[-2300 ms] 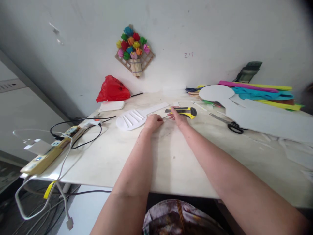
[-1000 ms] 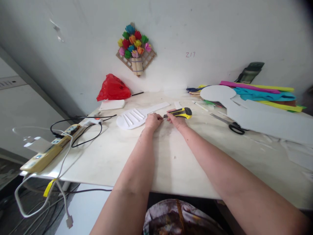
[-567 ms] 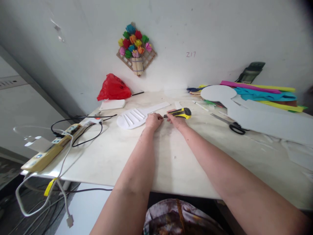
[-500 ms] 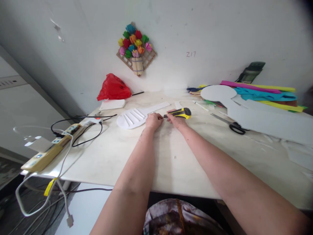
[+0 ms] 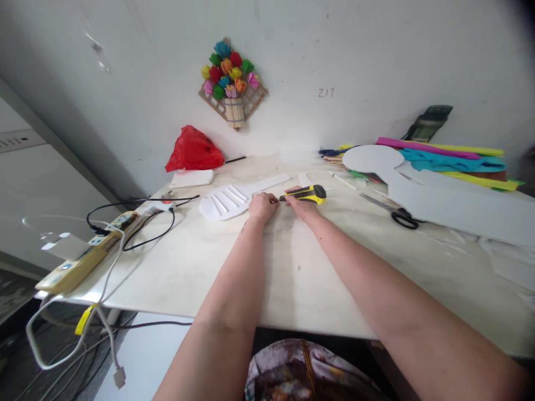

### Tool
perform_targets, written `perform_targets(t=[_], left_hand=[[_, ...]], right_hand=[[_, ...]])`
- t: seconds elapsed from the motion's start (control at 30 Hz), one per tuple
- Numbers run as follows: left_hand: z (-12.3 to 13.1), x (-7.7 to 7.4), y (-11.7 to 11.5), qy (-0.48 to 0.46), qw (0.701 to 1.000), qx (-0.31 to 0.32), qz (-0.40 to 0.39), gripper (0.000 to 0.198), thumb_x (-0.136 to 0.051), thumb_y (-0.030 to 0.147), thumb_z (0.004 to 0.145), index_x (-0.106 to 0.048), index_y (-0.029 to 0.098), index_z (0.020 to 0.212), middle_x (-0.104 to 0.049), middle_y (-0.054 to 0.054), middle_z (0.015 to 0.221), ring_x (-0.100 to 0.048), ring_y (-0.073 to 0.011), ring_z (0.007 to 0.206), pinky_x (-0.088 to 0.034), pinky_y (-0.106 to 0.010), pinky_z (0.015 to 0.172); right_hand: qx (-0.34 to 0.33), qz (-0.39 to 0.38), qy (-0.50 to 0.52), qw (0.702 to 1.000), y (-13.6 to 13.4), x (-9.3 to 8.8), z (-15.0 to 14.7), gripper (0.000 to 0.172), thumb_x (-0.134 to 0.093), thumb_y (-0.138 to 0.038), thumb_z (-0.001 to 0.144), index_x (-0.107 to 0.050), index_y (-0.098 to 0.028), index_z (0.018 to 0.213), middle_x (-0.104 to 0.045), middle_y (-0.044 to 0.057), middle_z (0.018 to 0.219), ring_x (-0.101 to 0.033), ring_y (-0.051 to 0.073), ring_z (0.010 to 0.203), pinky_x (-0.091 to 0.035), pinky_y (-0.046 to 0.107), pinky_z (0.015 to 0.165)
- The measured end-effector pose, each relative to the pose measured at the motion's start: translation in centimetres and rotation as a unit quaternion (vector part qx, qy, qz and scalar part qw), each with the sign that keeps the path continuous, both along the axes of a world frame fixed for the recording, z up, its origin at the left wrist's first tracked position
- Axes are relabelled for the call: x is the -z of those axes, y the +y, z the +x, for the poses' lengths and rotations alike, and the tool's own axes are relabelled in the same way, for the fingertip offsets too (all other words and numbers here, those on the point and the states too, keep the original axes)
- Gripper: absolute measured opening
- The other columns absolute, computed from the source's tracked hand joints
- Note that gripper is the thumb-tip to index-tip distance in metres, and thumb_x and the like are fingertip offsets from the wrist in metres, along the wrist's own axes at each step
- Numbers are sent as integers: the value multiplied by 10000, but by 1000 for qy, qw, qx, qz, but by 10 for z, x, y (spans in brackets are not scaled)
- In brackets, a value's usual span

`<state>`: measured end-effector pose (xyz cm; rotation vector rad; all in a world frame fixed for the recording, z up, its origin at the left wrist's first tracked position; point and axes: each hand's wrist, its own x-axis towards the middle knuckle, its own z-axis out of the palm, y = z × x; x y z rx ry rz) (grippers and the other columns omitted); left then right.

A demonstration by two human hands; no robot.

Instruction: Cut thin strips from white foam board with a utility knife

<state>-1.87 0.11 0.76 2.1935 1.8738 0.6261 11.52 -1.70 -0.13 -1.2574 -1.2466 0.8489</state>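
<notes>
A yellow and black utility knife (image 5: 308,194) lies in the grip of my right hand (image 5: 301,207), its tip pointing left toward my other hand. My left hand (image 5: 262,207) is closed with its fingertips pinched together just left of the knife's tip; whatever is between them is too small to make out. Close to my left hand rests a white, racket-shaped foam sheet (image 5: 204,207), a round end with a long handle. Several narrow white strips (image 5: 228,199) lie across its round end. Beyond the knife is a small white offcut (image 5: 304,179).
Black-handled scissors (image 5: 403,218) lie to the right, before large white sheets (image 5: 451,200) and rolled coloured paper (image 5: 460,161). At the back left are a red plastic bag (image 5: 194,149) and a white pad (image 5: 192,178). A power strip (image 5: 90,253) with cables lines the left edge.
</notes>
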Motion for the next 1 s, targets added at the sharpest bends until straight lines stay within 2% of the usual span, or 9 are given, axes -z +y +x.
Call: perform_targets(t=[0.33,0.67,1.0], left_hand=[[0,2,1,-1,1000,-2,5,221,-605,326,751,-734,262,918,-709,-29,924,-625,-180,856,-477,-242,739],[2,4,4,-1,1000,-16,-2,216,-611,332,749,-733,275,918,-709,-14,921,-623,-168,835,-476,-231,720],[1,4,4,6,1000,-6,0,224,-612,348,756,-731,280,933,-713,-10,926,-623,-167,836,-471,-232,723]], right_hand=[[-10,1,-24,1000,1,1,2,116,-513,-144,703,-549,-219,785,-528,-74,579,-540,102,589,-448,239,683],[9,-6,-51,999,-4,-4,0,150,-497,-125,667,-550,-209,780,-576,-59,661,-545,98,610,-451,239,709],[13,13,-62,998,1,1,2,149,-491,-135,661,-549,-195,784,-594,-38,688,-555,106,609,-451,252,719]])
